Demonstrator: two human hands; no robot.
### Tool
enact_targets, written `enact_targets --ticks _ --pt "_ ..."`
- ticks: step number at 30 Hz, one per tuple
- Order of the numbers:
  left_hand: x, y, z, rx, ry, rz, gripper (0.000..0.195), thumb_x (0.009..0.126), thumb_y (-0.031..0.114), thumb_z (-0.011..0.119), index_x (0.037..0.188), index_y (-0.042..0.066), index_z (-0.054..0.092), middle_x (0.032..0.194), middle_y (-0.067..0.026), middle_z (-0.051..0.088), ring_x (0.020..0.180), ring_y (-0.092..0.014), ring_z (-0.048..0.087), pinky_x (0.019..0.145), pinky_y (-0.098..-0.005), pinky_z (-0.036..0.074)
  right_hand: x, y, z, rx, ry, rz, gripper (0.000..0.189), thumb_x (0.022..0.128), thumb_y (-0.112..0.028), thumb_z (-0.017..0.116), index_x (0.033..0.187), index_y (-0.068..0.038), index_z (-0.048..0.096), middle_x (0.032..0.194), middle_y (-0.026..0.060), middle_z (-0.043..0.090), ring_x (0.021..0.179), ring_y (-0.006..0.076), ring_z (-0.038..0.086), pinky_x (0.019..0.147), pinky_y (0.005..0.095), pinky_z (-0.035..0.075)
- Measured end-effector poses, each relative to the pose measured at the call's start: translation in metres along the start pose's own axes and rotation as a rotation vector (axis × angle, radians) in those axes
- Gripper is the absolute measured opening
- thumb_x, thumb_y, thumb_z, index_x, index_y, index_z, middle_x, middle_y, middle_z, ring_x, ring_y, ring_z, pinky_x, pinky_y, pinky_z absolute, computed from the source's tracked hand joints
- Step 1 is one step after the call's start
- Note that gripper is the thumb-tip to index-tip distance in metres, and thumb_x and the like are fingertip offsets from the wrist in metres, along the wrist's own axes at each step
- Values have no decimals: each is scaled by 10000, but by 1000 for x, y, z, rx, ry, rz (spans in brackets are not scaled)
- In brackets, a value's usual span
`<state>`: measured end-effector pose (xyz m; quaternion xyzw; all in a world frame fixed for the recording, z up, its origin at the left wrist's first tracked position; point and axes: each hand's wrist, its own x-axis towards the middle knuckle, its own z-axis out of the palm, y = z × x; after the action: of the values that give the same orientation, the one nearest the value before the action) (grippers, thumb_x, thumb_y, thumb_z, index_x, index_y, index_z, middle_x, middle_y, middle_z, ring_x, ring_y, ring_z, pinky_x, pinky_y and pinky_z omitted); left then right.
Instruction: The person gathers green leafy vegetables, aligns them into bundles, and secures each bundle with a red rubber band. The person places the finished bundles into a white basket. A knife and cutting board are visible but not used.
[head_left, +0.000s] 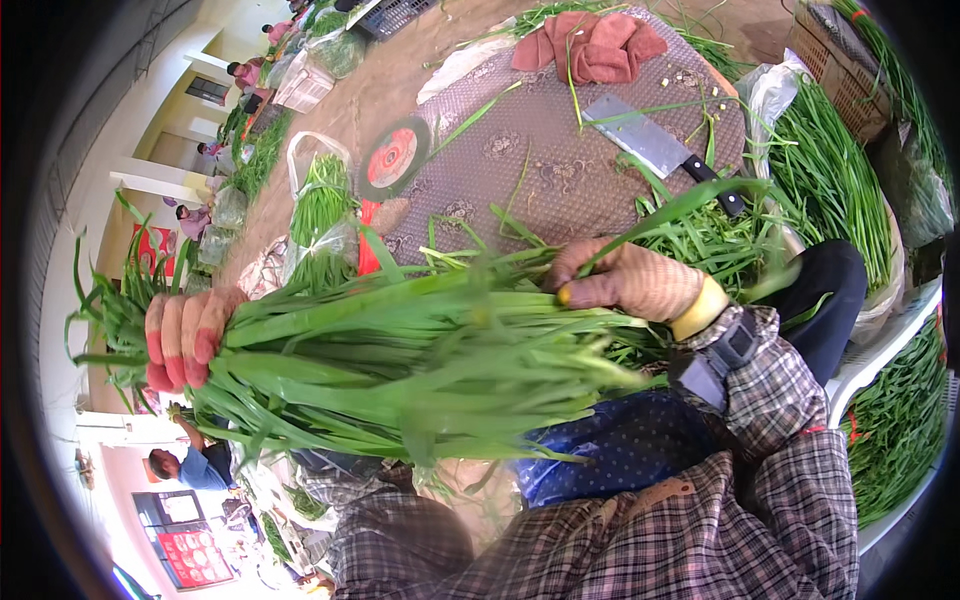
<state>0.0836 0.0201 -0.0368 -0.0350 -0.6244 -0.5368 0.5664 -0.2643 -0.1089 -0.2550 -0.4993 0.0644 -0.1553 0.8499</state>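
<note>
A thick bunch of long green leafy stalks lies across the middle of the view. My left hand, in a knit glove with red fingertips, grips it at the left end. On the right, my right hand, also gloved, pinches a green leaf between thumb and fingers, at the bunch's upper edge. Beyond the hands, a cleaver with a black handle lies on the round, patterned tabletop. Loose leaf pieces are heaped below its handle. The leaves partly hide the left palm.
A red-centred disc and a crumpled reddish cloth rest on the table. Bagged greens stand at right, above a white basket of greens. Another bag of greens stands left. Several people are farther off at left.
</note>
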Motion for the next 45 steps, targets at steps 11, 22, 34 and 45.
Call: enact_targets --ticks 11,22,34,45 --pt "14 29 -12 -38 382 -227 225 887 219 670 741 191 502 723 68 532 731 -107 572 864 -303 475 -83 -7 -52 -578 265 825 397 921 -296 699 1265 -108 639 929 98 718 751 368 679 723 423 575" --pt "96 -46 -8 182 611 -251 174 1062 201 460 951 82 523 893 -15 572 929 -177 536 939 -343 412 11 -45 -34 -535 27 -252 541 1001 -390 601 1427 -70 509 1343 134 611 1186 214 594 1019 361 469" --pt "70 -71 -76 712 1372 -229 297 930 292 636 1115 60 658 978 -121 700 867 -279 668 807 -406 553 -20 9 -33 158 142 -170 548 931 -275 732 1390 -47 539 1336 98 638 1191 224 621 1023 363 513" --pt "35 -72 -126 649 1525 -142 203 966 245 572 1076 81 615 929 -140 703 773 -315 687 726 -450 582 -119 6 -35 -819 597 218 286 1020 -237 605 1123 29 622 774 37 649 669 177 613 608 313 526"
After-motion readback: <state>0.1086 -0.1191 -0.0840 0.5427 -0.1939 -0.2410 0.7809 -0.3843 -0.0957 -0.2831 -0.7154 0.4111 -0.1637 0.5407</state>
